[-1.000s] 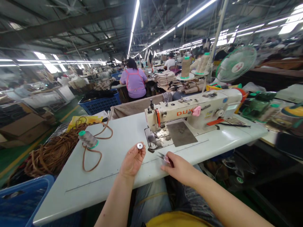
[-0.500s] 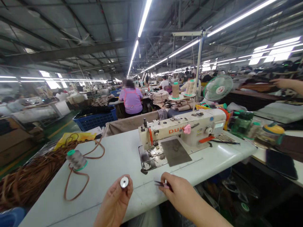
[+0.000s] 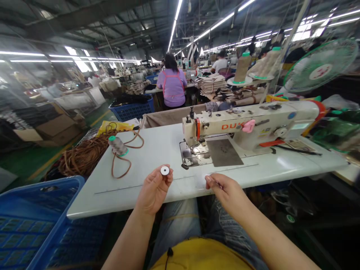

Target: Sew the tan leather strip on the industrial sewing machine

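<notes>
Bobbin (image 3: 164, 170), held near the front edge of the table (image 3: 157, 146): its round face turns toward the worker (image 3: 202, 255), its axis pointing the same way, clamped between fingertips of the upraised left hand (image 3: 154, 189). Apart from it, the right hand (image 3: 226, 187), knuckles up, is curled around a slim, mostly hidden tool (image 3: 218, 184) before the sewing machine (image 3: 253, 125).

The bobbin (image 3: 164, 170) is white with a dark centre. The sewing machine (image 3: 242, 138) is cream, with orange letters (image 3: 232, 126) and a pink clip (image 3: 249, 126). The table (image 3: 157, 146) is pale greenish white, the thread spool (image 3: 119, 147) grey with green ends, the cords (image 3: 80, 159) brown, the near basket (image 3: 69, 182) blue, the jeans (image 3: 180, 219) faded blue.
</notes>
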Action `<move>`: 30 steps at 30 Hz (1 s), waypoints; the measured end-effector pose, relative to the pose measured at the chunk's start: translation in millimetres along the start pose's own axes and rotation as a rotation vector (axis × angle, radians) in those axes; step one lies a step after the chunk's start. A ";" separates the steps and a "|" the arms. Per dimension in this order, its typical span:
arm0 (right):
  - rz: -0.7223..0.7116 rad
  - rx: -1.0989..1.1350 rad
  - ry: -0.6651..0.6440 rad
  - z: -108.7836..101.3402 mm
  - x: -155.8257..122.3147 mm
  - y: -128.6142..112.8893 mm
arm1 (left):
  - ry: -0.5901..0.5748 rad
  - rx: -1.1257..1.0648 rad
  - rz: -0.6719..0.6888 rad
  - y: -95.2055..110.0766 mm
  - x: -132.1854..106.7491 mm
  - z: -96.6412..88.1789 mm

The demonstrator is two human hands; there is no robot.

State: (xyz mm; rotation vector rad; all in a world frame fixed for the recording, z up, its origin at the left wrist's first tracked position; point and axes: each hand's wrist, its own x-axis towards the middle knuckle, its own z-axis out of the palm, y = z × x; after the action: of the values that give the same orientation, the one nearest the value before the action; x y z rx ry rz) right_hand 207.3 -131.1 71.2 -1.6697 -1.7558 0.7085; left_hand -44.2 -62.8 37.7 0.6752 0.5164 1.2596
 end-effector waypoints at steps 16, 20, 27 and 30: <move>-0.017 -0.342 -0.241 42.6 0.0 -15.6 | 0.023 0.022 0.002 8.4 -1.2 18.7; -0.043 -0.396 -0.204 44.7 3.1 -23.7 | 0.003 0.031 0.013 10.1 -2.8 22.4; -0.031 -0.414 -0.157 49.4 8.1 -15.7 | -0.007 0.066 0.052 18.4 -6.1 25.1; 0.032 -0.310 -0.143 44.4 8.7 -5.8 | 0.031 0.067 0.049 21.2 -7.8 22.4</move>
State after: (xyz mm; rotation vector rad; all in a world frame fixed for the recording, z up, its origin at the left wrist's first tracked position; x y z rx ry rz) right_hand 170.4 -121.5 46.1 -1.8933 -2.0271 0.6049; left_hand -45.1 -70.8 68.4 0.7292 0.5725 1.3045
